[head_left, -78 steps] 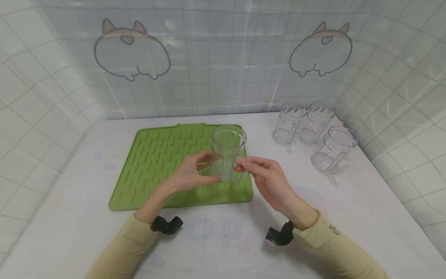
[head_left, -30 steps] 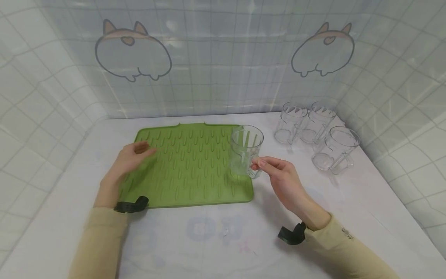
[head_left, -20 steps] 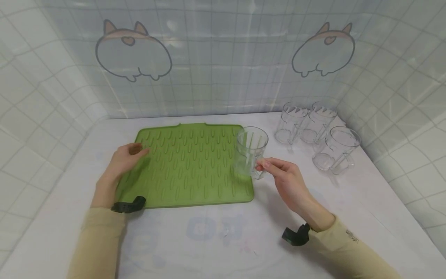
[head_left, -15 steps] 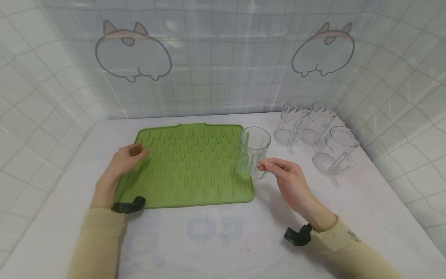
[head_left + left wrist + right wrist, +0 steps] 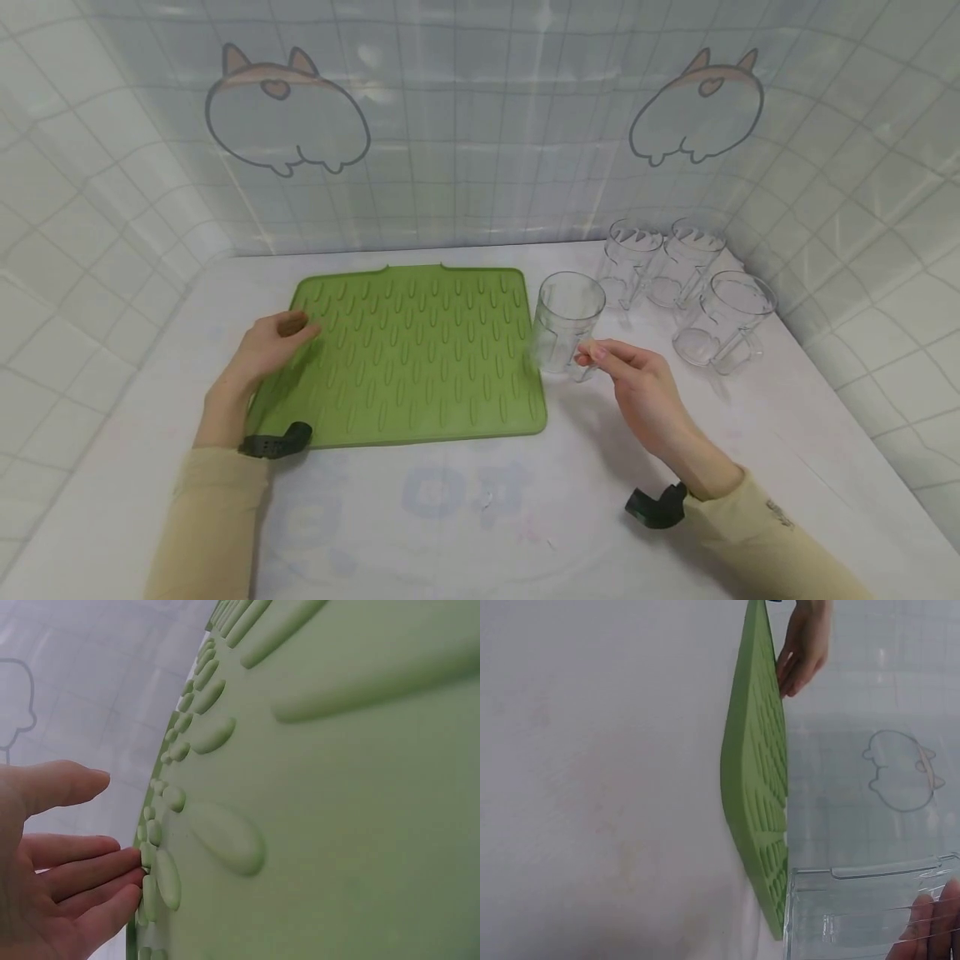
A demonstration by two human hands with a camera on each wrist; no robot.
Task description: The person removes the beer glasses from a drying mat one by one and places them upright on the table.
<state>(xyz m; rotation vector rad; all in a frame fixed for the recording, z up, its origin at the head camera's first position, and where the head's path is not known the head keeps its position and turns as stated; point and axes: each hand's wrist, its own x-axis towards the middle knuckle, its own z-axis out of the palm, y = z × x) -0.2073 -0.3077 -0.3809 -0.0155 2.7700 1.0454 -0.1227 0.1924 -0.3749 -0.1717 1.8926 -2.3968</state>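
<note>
My right hand (image 5: 641, 392) pinches the handle of a clear glass mug (image 5: 558, 329) between thumb and fingers. The mug is upright, just off the right edge of a green ridged drying mat (image 5: 405, 358). In the right wrist view, the mug's see-through wall (image 5: 855, 922) fills the lower right, with fingertips (image 5: 922, 922) behind it. My left hand (image 5: 266, 346) holds nothing, its fingers loosely bent over the mat's left side. The left wrist view shows its fingertips (image 5: 131, 862) close to the mat's nubs.
Three more clear glass mugs stand upright at the back right: two side by side, a left one (image 5: 626, 267) and a right one (image 5: 682, 271), and a nearer one (image 5: 723, 321). A white cloth (image 5: 450, 533) covers the table. Grid-patterned sheeting (image 5: 480, 167) walls the back and sides.
The left hand has let go of the mug and drawn back to the mat's left side. The right hand has carried the mug rightward, from over the mat to past its right edge.
</note>
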